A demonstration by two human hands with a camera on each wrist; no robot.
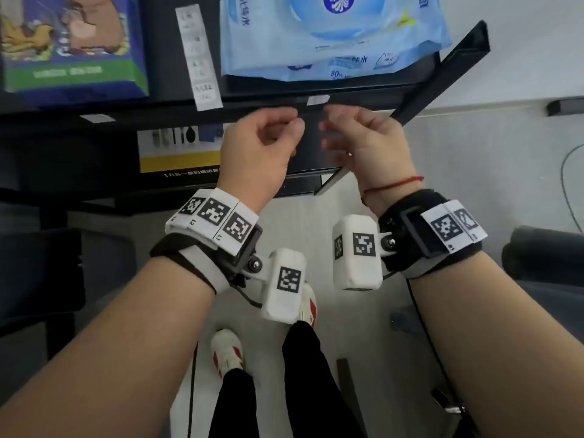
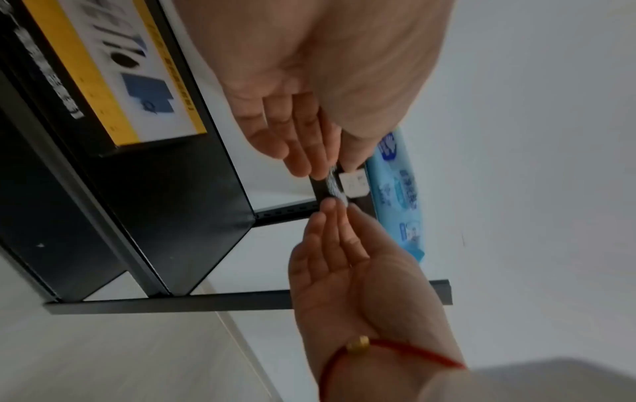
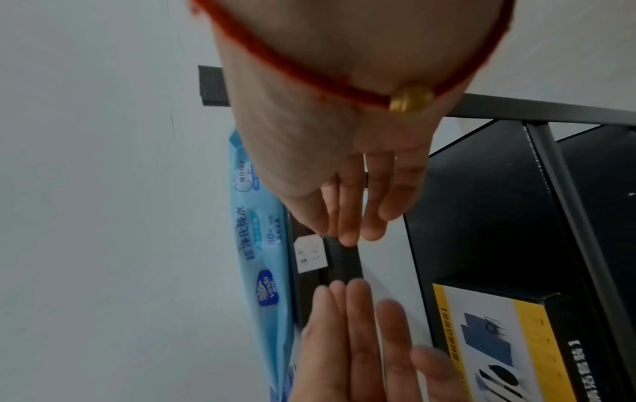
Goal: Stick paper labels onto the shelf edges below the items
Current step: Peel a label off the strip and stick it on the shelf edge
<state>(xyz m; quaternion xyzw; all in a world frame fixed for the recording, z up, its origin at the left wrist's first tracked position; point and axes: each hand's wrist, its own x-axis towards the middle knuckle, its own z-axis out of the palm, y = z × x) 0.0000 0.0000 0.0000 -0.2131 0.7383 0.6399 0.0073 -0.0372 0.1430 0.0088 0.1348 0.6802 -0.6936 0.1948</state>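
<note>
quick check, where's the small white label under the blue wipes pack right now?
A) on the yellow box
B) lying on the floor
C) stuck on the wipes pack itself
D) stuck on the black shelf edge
D: the small white label sits flat on the black shelf edge just below the blue wipes pack, with the left hand and right hand just beneath it.

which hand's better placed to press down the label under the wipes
Right, probably: the right hand sits directly below the label; the left hand is off to one side. Both pinch a clear strip.
</note>
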